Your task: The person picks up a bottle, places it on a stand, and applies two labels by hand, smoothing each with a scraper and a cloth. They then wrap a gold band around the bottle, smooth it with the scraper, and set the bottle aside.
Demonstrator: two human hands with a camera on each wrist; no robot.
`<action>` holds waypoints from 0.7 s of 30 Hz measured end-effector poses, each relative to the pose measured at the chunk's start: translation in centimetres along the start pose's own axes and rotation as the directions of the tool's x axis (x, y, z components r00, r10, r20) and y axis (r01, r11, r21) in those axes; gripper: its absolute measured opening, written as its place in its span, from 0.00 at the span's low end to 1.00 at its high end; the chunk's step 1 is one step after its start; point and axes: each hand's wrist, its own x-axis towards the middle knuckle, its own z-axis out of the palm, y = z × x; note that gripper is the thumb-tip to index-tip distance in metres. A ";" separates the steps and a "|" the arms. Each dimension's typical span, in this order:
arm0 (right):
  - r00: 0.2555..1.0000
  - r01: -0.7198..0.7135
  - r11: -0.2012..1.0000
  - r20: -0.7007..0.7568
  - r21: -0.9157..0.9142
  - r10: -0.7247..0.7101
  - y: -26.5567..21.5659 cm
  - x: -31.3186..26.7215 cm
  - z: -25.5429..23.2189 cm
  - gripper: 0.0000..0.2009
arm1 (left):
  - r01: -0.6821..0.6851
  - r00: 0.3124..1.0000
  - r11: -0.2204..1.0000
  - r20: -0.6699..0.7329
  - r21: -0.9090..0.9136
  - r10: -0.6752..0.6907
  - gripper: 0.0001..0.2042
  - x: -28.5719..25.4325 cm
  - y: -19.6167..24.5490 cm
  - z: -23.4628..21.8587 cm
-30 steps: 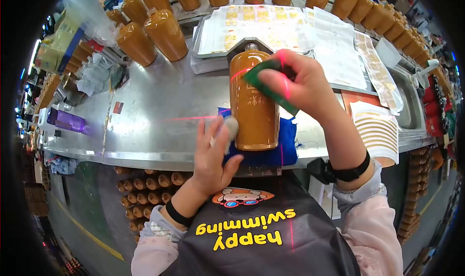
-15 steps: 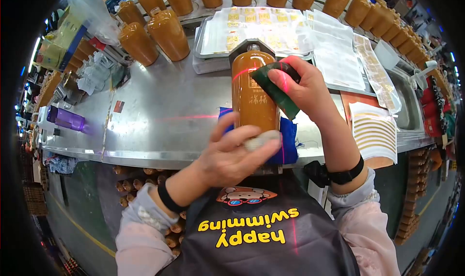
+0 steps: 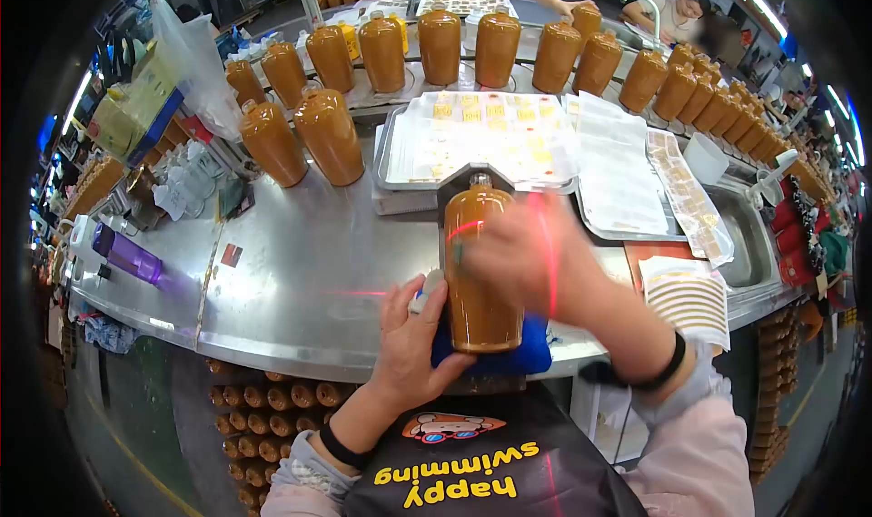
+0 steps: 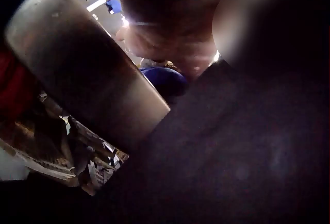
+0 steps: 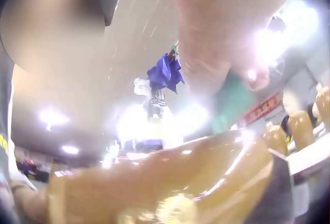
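Observation:
A glossy brown bottle (image 3: 486, 313) lies on its back on the bench, neck pointing away, its shoulder in a dark angled rest (image 3: 451, 183) and its base over a blue cloth (image 3: 536, 354). My right hand (image 3: 531, 258), blurred, grips a green flexible scraper (image 5: 234, 103) against the bottle's upper face. A gold print (image 5: 178, 208) shows on the bottle in the right wrist view. My left hand (image 3: 409, 340) rests along the bottle's lower left side, fingers nearly straight, thumb by the base. A small pale grey piece (image 3: 434, 281) shows at its fingertips. The left wrist view is mostly dark.
Behind the bottle is a tray (image 3: 391, 167) of gold-printed sheets. More sheets (image 3: 622, 167) and a sink (image 3: 749, 249) stand to the right. Two brown bottles (image 3: 329, 140) stand at back left, with a curved row of others behind. A purple bottle (image 3: 127, 252) lies far left.
The head view has tilted up, showing more of the bottle row and other people. My left hand has moved from across the bottle's base to its left side. The right hand has moved left over the bottle.

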 end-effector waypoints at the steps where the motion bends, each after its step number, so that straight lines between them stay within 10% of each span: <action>1: 0.996 0.075 0.987 0.027 0.142 -0.080 -1.1 -0.5 -0.5 0.05 | 0.028 0.999 0.993 0.024 -0.119 -0.026 0.36 0.0 -0.5 -0.3; 4: 0.973 -0.166 0.752 0.230 0.637 0.019 0.8 -1.6 -0.5 0.06 | 0.238 0.970 0.815 0.097 -0.529 -0.221 0.33 0.7 -2.7 0.6; 7: 0.828 -0.561 0.760 0.197 0.329 0.526 4.6 -0.3 -0.8 0.08 | 0.511 0.850 0.505 0.322 -0.696 -0.417 0.27 6.4 -4.0 -0.4; 9: 0.830 -0.546 0.786 0.060 0.290 0.554 6.6 0.1 -1.4 0.07 | 0.633 0.724 0.080 0.551 -0.770 -0.416 0.24 11.2 -4.2 -0.3; 12: 0.889 -0.416 0.866 -0.075 0.279 0.451 12.5 0.3 -1.6 0.12 | 0.686 0.656 -0.186 0.709 -0.703 -0.260 0.22 15.3 -4.8 1.3; 20: 0.863 -0.502 0.861 -0.019 0.078 0.505 31.0 11.7 5.0 0.20 | 0.646 0.763 0.444 0.541 -0.621 -0.354 0.14 13.9 -2.6 -4.7; 21: 0.902 -0.425 0.905 -0.072 0.017 0.425 34.2 13.9 7.4 0.23 | 0.453 0.888 0.689 0.354 -0.566 -0.293 0.13 12.7 -2.3 -6.3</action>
